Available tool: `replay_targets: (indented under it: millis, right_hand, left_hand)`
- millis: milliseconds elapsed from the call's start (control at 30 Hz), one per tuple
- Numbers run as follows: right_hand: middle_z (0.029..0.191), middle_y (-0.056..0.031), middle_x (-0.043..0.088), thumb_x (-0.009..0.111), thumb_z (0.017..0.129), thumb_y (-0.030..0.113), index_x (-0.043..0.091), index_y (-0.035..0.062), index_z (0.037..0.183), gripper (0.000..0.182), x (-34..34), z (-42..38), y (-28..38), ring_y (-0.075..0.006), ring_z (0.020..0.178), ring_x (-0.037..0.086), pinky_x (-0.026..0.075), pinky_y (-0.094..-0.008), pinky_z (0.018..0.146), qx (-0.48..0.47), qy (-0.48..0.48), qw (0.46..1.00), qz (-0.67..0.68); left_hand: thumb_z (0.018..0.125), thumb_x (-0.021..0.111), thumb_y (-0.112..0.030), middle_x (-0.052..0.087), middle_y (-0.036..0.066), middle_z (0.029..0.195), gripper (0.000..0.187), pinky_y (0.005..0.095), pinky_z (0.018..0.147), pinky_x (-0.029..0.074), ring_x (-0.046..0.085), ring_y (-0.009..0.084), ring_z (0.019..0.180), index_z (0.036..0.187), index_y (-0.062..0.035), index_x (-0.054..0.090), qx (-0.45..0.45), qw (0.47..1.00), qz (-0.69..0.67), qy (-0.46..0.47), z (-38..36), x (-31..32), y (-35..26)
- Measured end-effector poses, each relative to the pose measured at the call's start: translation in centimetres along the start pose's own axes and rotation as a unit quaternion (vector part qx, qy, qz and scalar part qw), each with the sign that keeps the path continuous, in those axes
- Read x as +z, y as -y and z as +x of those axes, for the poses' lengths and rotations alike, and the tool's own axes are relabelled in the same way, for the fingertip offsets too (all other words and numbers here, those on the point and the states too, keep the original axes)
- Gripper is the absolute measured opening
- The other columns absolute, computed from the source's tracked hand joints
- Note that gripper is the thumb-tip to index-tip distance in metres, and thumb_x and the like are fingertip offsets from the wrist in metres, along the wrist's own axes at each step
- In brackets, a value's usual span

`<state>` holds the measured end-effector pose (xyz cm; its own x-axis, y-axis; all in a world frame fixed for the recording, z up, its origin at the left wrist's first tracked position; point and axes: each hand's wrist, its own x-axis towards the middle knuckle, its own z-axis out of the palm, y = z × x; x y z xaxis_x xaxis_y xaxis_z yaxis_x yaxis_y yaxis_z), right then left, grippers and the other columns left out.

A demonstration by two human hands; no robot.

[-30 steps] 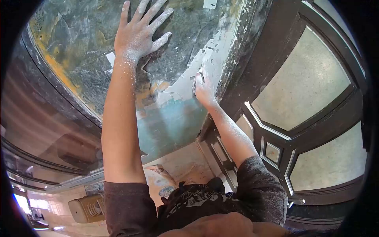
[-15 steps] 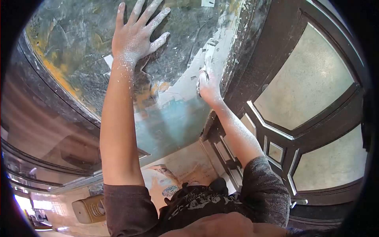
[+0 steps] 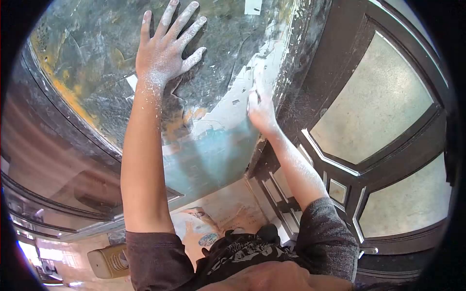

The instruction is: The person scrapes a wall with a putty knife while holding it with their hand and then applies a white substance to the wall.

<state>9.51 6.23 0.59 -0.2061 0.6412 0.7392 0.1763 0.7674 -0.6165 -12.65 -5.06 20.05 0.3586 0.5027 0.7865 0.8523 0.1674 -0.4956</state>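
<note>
My left hand [image 3: 161, 57] lies flat with spread fingers on a wall [image 3: 104, 53] of mottled dark grey-green and ochre paint. White powder coats the fingers and wrist. Lower and to the right, my right hand [image 3: 263, 114] is closed against a bare white patch [image 3: 228, 110] with ragged, peeled edges, near the wall's right border. A dark edge shows by its fingers, but what they hold is mostly hidden. Below the white patch the surface turns pale blue [image 3: 208, 157]. Powder also dusts my right forearm and sleeve.
A dark door [image 3: 335, 82] with pale panels stands close on the right, its handle [image 3: 370, 250] low down. Glossy dark panelling [image 3: 63, 160] curves along the left. A beige container [image 3: 101, 263] sits at lower left, and a stained sheet [image 3: 196, 225] lies on the floor.
My right hand has shifted slightly down and right in view. The left hand stays flat on the wall, while the whole view has tilted a little.
</note>
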Motion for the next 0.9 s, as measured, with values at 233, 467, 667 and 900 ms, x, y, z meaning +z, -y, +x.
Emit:
replay_targets:
  millis: [233, 467, 667, 900]
  right_hand:
    - [0.153, -0.0266, 0.044, 0.046, 0.101, 0.013, 0.033, 0.0023, 0.156, 0.058, -0.6, -0.1, 1.0, -0.0402, 0.145, 0.039, 0.031, -0.0408, 0.119, 0.097, 0.051, 0.994, 0.009]
    - [0.137, -0.0291, 0.058, 0.048, 0.101, 0.014, 0.035, 0.0013, 0.155, 0.057, -0.4, 1.1, 0.2, -0.0422, 0.131, 0.054, 0.043, -0.0387, 0.106, 0.061, 0.012, 0.998, 0.005]
    - [0.130, -0.0320, 0.060, 0.049, 0.100, 0.014, 0.037, 0.0106, 0.156, 0.058, -1.9, 2.9, 0.9, -0.0463, 0.120, 0.059, 0.047, -0.0439, 0.100, 0.029, 0.002, 0.999, -0.027]
    - [0.119, -0.0310, 0.064, 0.050, 0.101, 0.014, 0.043, 0.0045, 0.152, 0.052, -3.7, 4.6, 1.7, -0.0301, 0.098, 0.065, 0.048, -0.0356, 0.091, 0.108, 0.044, 0.990, -0.080]
  left_hand:
    - [0.083, 0.067, -0.057, 0.039, 0.004, 0.161, 0.066, 0.0621, 0.123, 0.010, 0.024, 0.0311, 0.153, 0.139, -0.0247, 0.058, 0.006, 1.000, 0.011, -0.007, 0.0, 0.2, -0.1]
    - [0.082, 0.068, -0.055, 0.039, 0.004, 0.161, 0.065, 0.0617, 0.123, 0.011, 0.025, 0.0315, 0.153, 0.139, -0.0235, 0.059, 0.005, 1.000, 0.000, -0.008, 0.0, 0.0, -0.2]
    - [0.082, 0.068, -0.054, 0.039, 0.004, 0.161, 0.065, 0.0613, 0.123, 0.011, 0.025, 0.0309, 0.153, 0.139, -0.0239, 0.059, 0.004, 1.000, 0.008, -0.009, 0.0, 0.1, -0.2]
    - [0.082, 0.069, -0.055, 0.040, 0.004, 0.160, 0.065, 0.0611, 0.123, 0.010, 0.026, 0.0306, 0.153, 0.138, -0.0232, 0.059, 0.003, 1.000, 0.001, -0.015, 0.0, 0.1, -0.2]
